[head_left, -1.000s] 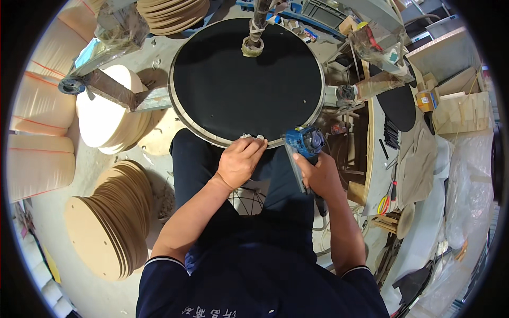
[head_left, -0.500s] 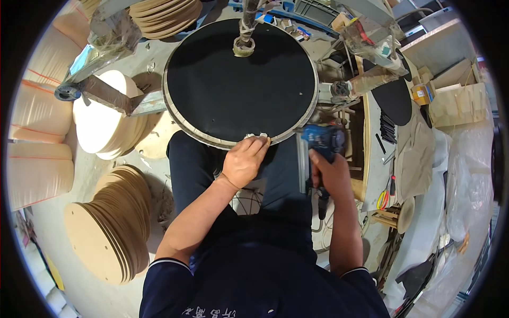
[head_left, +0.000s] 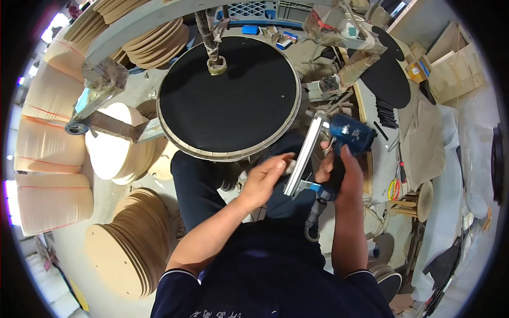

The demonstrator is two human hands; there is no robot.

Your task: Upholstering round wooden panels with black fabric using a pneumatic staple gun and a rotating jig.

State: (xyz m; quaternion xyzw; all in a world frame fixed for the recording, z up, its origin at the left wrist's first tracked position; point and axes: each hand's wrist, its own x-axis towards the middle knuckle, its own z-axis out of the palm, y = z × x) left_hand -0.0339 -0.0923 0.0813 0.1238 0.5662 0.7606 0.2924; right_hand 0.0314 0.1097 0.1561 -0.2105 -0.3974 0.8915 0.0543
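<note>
A seated person in a navy short-sleeved shirt works amid bulky cream stacks at far left, bound with thin red cords. A round panel with a matte black face and a pale, ridged rim lies flat beyond the person's knees, below a scuffed metal post that ends in a pale ring at the panel's far part. Smooth tan discs of thin board lean in a fanned pile on the floor at lower left; white-faced discs stack behind them. On the workbench at right, a wrinkled brown cloth spreads beside a flat, rounded black sheet.

A blue-bodied staple gun with a long, straight silver metal rail is in the right hand, its fingers loosely curled about the dark grip, over the right thigh and just off the panel's near right edge. The left hand is narrowed, thumb near the fingers, its tips just beside the rail; whether they touch it cannot be told. Slim black strips lie in a row on the bench, near scissors with yellow-and-red looped handles. Smallest is a pale patch at the left fingertips, too blurred to identify.
</note>
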